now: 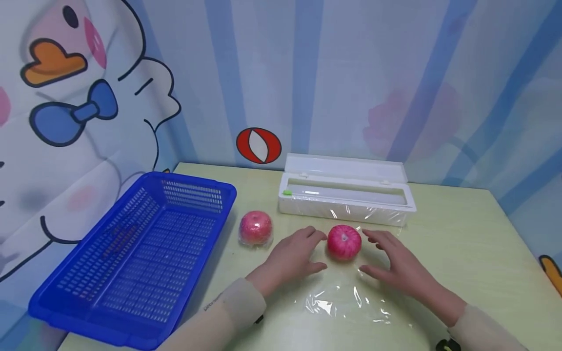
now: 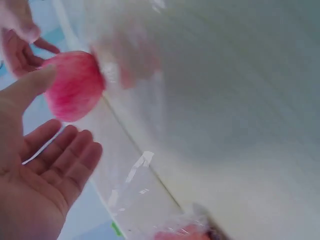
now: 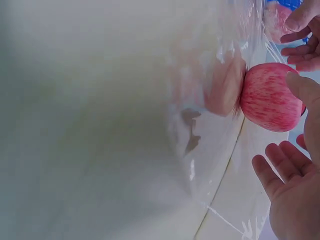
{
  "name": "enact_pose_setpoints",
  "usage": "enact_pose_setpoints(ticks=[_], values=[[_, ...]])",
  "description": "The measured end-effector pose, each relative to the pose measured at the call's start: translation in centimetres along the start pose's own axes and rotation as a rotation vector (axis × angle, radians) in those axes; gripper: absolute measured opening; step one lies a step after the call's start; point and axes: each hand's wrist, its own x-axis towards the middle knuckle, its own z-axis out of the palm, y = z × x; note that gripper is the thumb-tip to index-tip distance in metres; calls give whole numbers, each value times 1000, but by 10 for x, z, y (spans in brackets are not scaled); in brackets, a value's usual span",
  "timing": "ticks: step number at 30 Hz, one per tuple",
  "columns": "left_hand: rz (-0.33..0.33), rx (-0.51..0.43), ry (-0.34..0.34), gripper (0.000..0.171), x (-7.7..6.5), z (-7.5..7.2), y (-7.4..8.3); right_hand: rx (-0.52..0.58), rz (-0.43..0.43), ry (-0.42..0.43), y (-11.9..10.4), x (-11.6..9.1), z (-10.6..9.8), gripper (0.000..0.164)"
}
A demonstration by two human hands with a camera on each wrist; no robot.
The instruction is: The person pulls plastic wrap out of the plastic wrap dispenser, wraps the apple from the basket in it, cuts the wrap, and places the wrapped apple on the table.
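1. Pale-green surface (image 1: 461,229) against a cartoon backdrop (image 1: 263,73): blue stripes, printed duck with bow tie at far left.
2. Blue plastic basket (image 1: 90,328), slotted walls, takes up the left side; its right wall borders the working area.
3. Film-wrapped apple (image 1: 255,228) sits on the surface, between basket and left arm. Covered in clear film, so I'd count this one done. Outside the basket.
4. Left hand (image 1: 291,256): grip spread, thumb and fingers apart, nothing held. Fingertips just beside the bare apple; cannot tell contact.
5. Bare apple (image 1: 344,242), the one being worked on, stands between the two hands, red, no film over it. Wrapping left to do here, by my read.
6. Clear cling film (image 1: 322,306) lies spread under and in front of the bare apple, mostly flat, a few creases. Not gathered up yet. Edges hard to see.
7. White cling-film dispenser (image 1: 342,209) close behind the bare apple, lid (image 1: 347,166) up, green slider (image 1: 287,192) at its left end. Limits room behind; cannot tell whether the sheet is cut free.
8. Right hand (image 1: 397,261): grip likewise apart, curved toward the bare apple, holding nothing.
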Motion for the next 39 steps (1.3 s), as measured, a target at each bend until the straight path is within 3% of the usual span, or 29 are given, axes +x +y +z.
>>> enact_pose_setpoints(ticks=[8, 14, 22, 27, 34, 36, 39], values=[[69, 82, -17, 48, -31, 3, 8, -144, -103, -25, -4, -37, -3, 71], [108, 177, -27, 38, -55, 8, 4, -193, -206, -59, -7, -57, 1, 61], [192, 217, -86, 23, -91, 11, -2, -273, -317, -136, -8, -83, 3, 43], [276, 301, -4, 13, -103, 17, -6, -299, -386, -150, -6, -88, 3, 35], [440, 507, 213, 21, -104, 24, -9, -321, -442, -133, -8, -86, 1, 26], [454, 571, 221, 20, -104, 24, -9, -330, -446, -155, -9, -85, 0, 25], [466, 649, 207, 19, -105, 22, -8, -366, -471, -193, -11, -86, -2, 42]])
